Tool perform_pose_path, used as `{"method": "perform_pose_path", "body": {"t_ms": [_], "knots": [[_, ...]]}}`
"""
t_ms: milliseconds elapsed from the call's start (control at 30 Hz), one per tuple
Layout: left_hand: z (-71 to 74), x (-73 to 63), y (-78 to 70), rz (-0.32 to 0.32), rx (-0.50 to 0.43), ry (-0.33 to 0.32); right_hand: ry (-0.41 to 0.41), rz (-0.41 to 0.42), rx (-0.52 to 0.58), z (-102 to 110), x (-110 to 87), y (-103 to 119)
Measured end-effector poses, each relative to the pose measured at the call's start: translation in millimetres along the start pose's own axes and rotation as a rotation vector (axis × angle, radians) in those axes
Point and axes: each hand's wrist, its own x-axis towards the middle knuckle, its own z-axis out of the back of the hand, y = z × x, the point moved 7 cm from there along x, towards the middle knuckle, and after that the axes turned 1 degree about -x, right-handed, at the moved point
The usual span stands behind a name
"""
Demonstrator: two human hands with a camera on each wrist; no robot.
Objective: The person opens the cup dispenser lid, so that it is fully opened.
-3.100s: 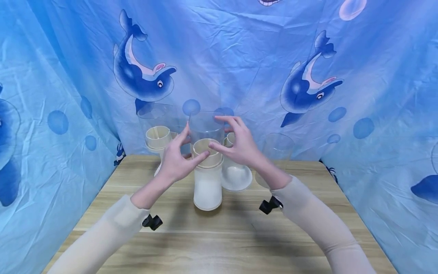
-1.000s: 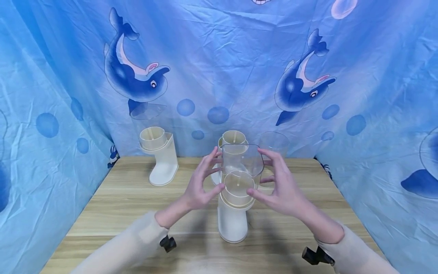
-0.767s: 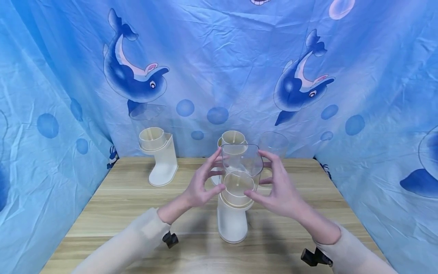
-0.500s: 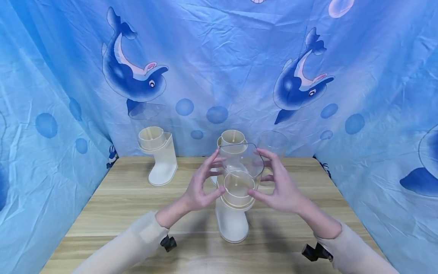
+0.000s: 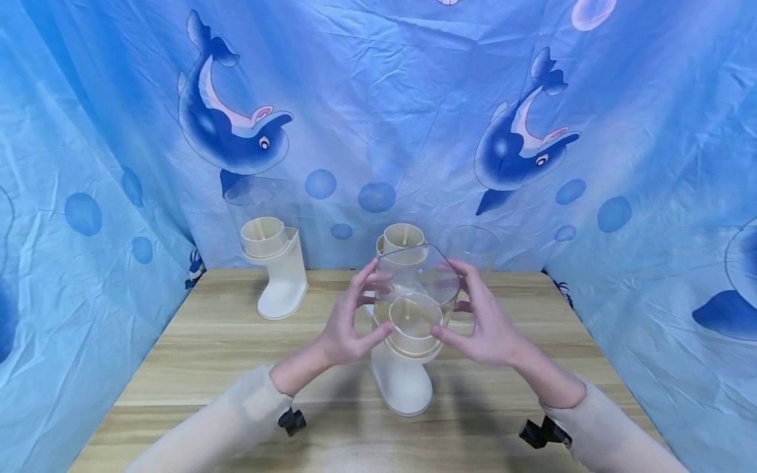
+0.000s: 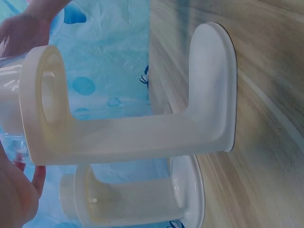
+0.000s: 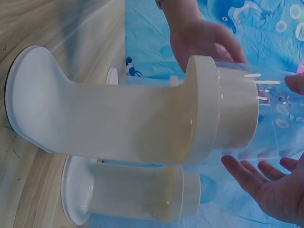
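Observation:
A clear container (image 5: 416, 266) with a rounded-square rim sits upright around the cream collar of a white stand (image 5: 403, 384). My left hand (image 5: 349, 328) holds the container's left side, thumb toward me and fingers spread along the wall. From the right, my right hand (image 5: 487, 325) grips it the same way. In the right wrist view, the stand's collar (image 7: 237, 107) shows through the clear wall, above a ring. The left wrist view shows the stand's upright (image 6: 128, 140) and its rounded foot close to the table.
Behind the held stand is another white stand (image 5: 404, 236), partly covered. A third stand (image 5: 278, 282) with a faint clear container over its collar stands back left. A separate clear container (image 5: 473, 243) is behind my right hand. Blue dolphin cloth (image 5: 378, 131) surrounds the wooden table (image 5: 195, 368).
Over three seconds, the held container and stand come right and toward me, with both hands around them. In the last half second they turn slightly, the rim's corner swinging toward the back.

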Motion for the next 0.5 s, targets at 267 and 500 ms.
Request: {"method": "perform_pose_path", "body": {"t_ms": [267, 500], "knots": [[4.4, 2.7, 3.7, -0.004, -0.026, 0.011, 0.001, 0.027, 0.027, 0.9, -1.7, 2.7], [-2.1, 2.5, -1.6, -0.054, 0.007, -0.047, 0.030, 0.036, 0.030, -0.5, 4.2, 0.3]]}}
